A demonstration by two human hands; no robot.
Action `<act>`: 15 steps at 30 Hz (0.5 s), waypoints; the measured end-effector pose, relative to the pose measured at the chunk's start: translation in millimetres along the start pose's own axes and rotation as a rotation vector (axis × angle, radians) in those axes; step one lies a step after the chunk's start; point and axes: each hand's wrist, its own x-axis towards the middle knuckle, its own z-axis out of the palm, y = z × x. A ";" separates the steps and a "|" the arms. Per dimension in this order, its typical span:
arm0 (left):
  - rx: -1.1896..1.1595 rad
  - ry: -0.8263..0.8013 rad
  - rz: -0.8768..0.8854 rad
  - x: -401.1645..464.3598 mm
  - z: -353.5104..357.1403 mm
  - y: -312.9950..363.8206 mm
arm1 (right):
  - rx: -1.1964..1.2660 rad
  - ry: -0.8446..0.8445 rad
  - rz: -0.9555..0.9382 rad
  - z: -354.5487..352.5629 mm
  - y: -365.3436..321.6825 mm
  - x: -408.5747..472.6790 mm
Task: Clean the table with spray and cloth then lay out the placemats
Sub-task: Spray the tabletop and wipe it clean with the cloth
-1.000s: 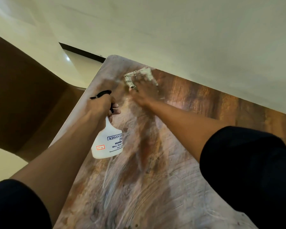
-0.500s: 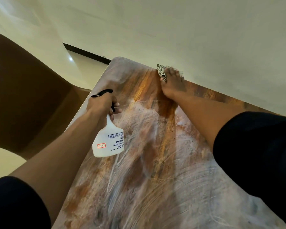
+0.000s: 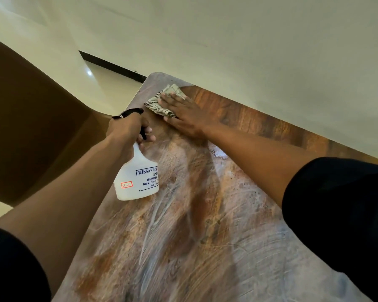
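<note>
Spray bottle [image 3: 138,178]: gripped at the neck by the left hand [image 3: 127,127], upright, nozzle aimed away (toward the far corner).
Cloth [image 3: 162,101]: pressed flat onto the table [image 3: 183,247] under the right hand [image 3: 183,114], fingers straight.

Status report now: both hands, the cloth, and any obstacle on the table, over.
Left hand grips white plastic spray bottle. Right hand presses flat on striped beige cloth at far corner of wooden table. No obstacle seen, no placemats in view.

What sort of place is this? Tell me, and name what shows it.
Probably a dining corner in a home or small eatery. A wood-grain table stands against a plain cream wall, a brown chair beside it, over a glossy light floor.
</note>
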 end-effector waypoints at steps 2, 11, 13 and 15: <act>0.016 -0.014 0.001 -1.1 1.1 3.2 | 0.026 0.026 0.074 -7.6 19.6 -3.4; -0.022 0.032 0.034 8.8 7.7 20.0 | 0.125 0.220 0.772 -13.8 68.6 -16.1; -0.024 0.010 0.027 11.6 8.8 19.0 | 0.175 0.207 0.777 -12.0 59.7 -13.6; -0.006 -0.015 0.015 13.3 7.2 19.5 | 0.179 0.209 0.702 -12.5 48.6 -7.7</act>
